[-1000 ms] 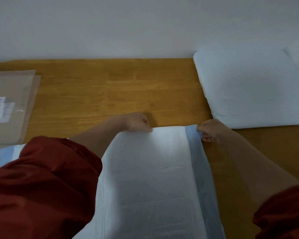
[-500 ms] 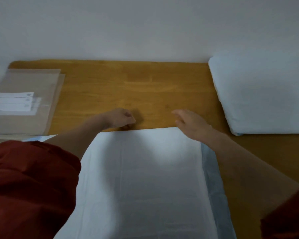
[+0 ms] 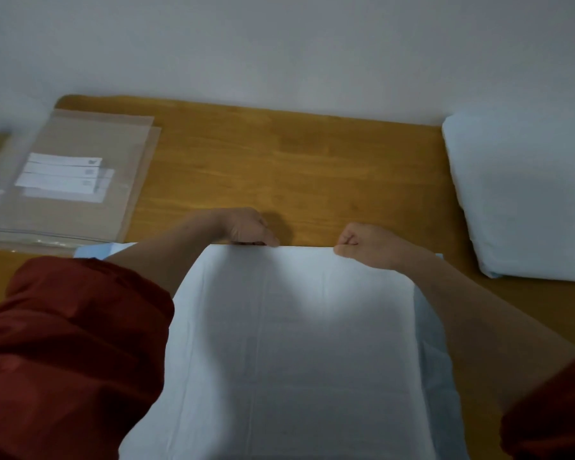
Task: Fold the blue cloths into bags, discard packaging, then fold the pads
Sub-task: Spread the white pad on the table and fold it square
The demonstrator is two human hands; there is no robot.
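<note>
White pad (image 3: 296, 353) (blue edging); honey-brown wooden table (image 3: 296, 167); dark red sleeves (image 3: 70, 353); clear bags (image 3: 70, 174), white labels.

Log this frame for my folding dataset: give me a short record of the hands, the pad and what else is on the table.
pad: flat on wooden table, white side up
left hand: grips the pad's far edge
right hand: curled on the same edge, seemingly pinching it
far right: stack of pads
far left: clear bags with white labels

Wooden table (image 3: 279, 167) against a pale grey wall (image 3: 279, 44)
</note>
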